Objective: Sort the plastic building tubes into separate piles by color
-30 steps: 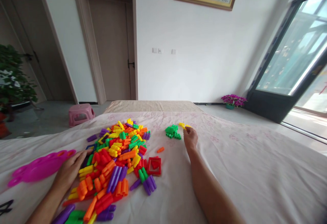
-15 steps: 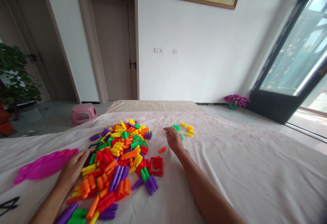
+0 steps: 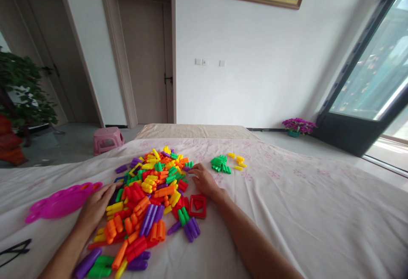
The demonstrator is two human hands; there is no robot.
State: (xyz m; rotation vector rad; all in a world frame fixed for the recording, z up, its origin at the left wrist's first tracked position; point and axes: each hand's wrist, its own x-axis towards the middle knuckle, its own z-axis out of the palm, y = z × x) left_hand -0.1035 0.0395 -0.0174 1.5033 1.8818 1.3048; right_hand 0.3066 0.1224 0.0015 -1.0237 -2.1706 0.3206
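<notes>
A heap of plastic building blocks (image 3: 153, 183) in red, orange, yellow, green and purple lies on the cloth before me. At its left edge, my left hand (image 3: 97, 202) rests with fingers stretched out, the tips near a dark blue frame-shaped piece (image 3: 120, 179). My right hand (image 3: 205, 182) reaches the heap's right edge, fingers apart and slightly bent beside a purple block (image 3: 187, 169). Nothing shows in its grasp. Beyond that hand is a small group of green blocks (image 3: 219, 164), with several yellow blocks (image 3: 239, 159) to their right.
A magenta plastic tray (image 3: 60, 203) lies left of my left hand. Black-framed glasses (image 3: 15, 251) are at the lower left. A red square frame (image 3: 198, 207) sits near my right forearm. A pink stool (image 3: 108, 140) stands on the floor past the cloth-covered surface (image 3: 302, 219).
My right hand has moved left and back from the green group to the heap's edge, leaving the green blocks in full view. My left hand stays beside the heap. The view has shifted slightly.
</notes>
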